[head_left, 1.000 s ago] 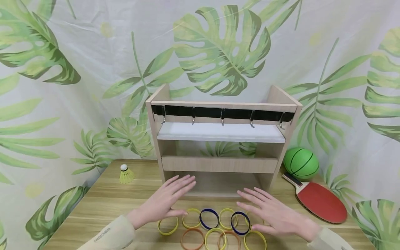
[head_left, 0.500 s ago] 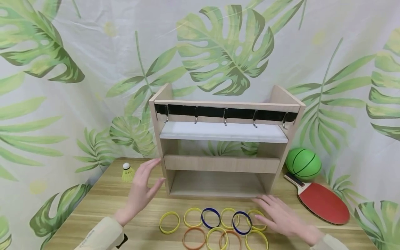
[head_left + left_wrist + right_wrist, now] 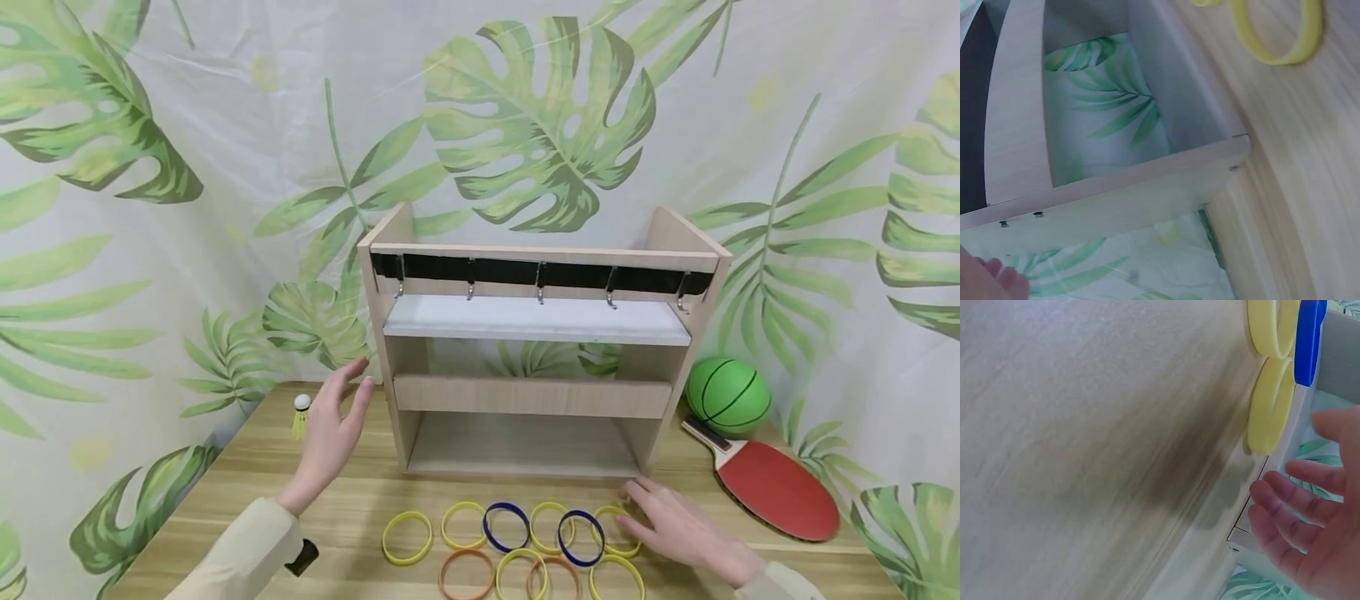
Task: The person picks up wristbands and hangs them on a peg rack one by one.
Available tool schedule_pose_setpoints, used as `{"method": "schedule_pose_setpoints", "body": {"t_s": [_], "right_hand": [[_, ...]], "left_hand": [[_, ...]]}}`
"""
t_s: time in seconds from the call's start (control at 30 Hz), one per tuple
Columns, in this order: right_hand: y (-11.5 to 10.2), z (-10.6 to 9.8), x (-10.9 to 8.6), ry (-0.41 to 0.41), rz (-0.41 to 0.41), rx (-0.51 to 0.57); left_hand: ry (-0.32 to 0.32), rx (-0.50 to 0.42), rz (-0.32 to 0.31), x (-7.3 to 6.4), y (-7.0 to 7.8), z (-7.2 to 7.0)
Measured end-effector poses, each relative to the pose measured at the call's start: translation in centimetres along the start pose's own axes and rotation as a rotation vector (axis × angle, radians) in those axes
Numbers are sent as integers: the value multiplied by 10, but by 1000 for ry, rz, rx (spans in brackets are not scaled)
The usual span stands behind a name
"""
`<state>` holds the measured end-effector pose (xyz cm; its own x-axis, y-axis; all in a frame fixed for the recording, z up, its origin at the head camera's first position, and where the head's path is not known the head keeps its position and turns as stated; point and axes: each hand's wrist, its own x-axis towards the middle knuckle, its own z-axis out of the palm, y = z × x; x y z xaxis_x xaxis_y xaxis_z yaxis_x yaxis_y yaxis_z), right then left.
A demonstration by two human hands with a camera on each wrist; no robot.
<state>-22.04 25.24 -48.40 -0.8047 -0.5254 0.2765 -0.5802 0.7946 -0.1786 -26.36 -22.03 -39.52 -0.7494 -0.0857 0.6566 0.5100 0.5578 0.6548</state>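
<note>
My left hand (image 3: 330, 437) hovers left of the wooden shelf unit (image 3: 532, 395), thumb and fingers apart and holding nothing. Beside it in the head view, a yellow shuttlecock (image 3: 299, 422) is partly covered by the fingers. Only a few fingertips (image 3: 1016, 284) show at the left wrist view's lower corner. My right hand (image 3: 678, 525) is over the table at the right end of several ring bands, empty, with loosely bent fingers. Nearest to it is a yellow band (image 3: 622, 553). Dark blue bands (image 3: 581, 564) and orange bands (image 3: 467, 551) lie among the yellow ones.
Metal hooks (image 3: 541, 293) hang from a black strip along the unit's upper front. A white shelf (image 3: 536, 318) sits below them. At right are a green ball (image 3: 727, 396) and a red table tennis bat (image 3: 780, 492). A patterned cloth (image 3: 225, 125) covers the wall behind.
From above the bands, my left hand has moved left and up to the shuttlecock's side. My right hand has shifted right and lower, its fingers bending more. The bands lie as before.
</note>
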Motion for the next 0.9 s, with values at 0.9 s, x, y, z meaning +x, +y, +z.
{"method": "schedule_pose_setpoints", "body": {"t_s": [0.9], "right_hand": [[11, 1, 8, 7, -67, 193]], "left_hand": [[-502, -217, -441, 51, 5, 0]]}}
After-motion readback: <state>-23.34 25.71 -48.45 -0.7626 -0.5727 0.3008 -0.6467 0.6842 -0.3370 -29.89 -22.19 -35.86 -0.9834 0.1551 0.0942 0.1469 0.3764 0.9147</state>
